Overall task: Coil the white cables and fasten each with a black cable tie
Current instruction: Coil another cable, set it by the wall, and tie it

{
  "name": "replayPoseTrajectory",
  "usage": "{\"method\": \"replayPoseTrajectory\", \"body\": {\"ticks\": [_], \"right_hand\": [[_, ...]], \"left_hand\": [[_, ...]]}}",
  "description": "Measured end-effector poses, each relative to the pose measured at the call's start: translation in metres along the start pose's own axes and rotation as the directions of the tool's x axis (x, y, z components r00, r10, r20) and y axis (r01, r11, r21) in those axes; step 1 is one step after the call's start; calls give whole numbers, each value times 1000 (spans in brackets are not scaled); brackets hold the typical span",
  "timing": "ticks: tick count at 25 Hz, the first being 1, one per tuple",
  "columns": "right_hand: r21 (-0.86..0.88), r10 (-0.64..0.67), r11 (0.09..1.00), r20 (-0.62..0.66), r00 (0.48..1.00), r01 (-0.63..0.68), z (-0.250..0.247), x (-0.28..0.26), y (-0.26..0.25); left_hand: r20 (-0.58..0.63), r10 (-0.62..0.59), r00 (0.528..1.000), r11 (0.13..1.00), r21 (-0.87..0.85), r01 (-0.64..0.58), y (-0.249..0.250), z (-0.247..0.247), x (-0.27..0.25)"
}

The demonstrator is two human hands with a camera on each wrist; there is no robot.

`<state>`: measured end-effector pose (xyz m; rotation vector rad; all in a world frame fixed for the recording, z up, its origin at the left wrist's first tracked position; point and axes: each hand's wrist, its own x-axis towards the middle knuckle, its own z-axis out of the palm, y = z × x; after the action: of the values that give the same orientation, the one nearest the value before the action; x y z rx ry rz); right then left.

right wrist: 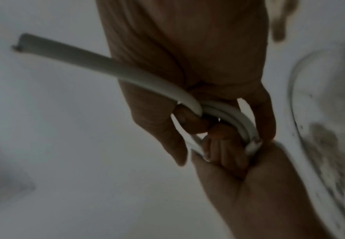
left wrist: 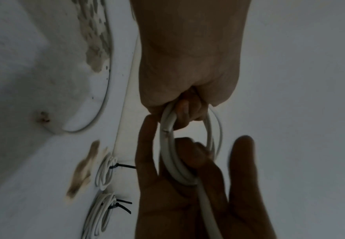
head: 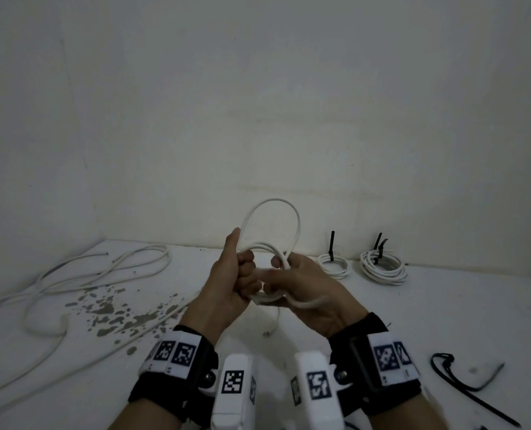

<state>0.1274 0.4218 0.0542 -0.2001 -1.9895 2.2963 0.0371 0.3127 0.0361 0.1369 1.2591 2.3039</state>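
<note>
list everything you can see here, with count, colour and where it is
coil in hand: 1, white, held up between both hands above the table
tied coils: 2, white, each with a black tie, far right on the table, side by side
loose cables: number unclear, white, sprawled over the table's left side
loose ties: number unclear, black, near right corner
table: 1, white, with grey chipped patches left of centre
wall: white, behind the table
wrist bands: 2, black with white marker tags, one on each wrist
left hand: grips the coil, thumb up
right hand: grips the coil's other side
</note>
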Motion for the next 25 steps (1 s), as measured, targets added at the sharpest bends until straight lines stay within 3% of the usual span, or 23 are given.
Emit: {"method": "replayPoseTrajectory", "body": {"ticks": [2,4,6,8,10,13,16,20,23,24,25], "right_hand": [[-285,-84,957,-135,987,43,-2,-1,5],[-299,-39,954,-198,979,-22,-8,-3,10],[-276,48,957,-168,985,-94,-8,-11,11],[-396,45,913,-151,988,-102,-14,-18,13],[-349,-16,936,-166,986,-44,-23,-25,13],[-125,-92,990,-276,957,59,-49,-42,7],[-82,-142,989,-327,934,122,-61,-60,2],[-347,-186,931,-174,967,117,-38,-70,13],[-425,-92,899,60,994,109,-30,-81,8],[-519,-77,846,115,990,127,-29,-85,6],[-682,-122,705,149,981,192,-30,-86,7]], "left_hand": [[26,8,1000,999,35,-9,5,-1,-2],[38,33,999,994,102,-37,5,3,-6],[39,52,998,988,144,-57,4,7,-12],[32,73,997,988,131,-77,1,8,-12],[-2,86,996,995,50,-85,5,2,0],[-105,47,993,993,-104,-58,33,-24,24],[-170,-20,985,995,-102,2,58,-50,39],[-161,7,987,987,-160,-33,57,-51,45],[-64,-28,998,961,-275,9,55,-54,44],[-46,-29,999,953,-303,14,55,-54,44],[-29,-23,999,946,-324,12,56,-52,43]]}}
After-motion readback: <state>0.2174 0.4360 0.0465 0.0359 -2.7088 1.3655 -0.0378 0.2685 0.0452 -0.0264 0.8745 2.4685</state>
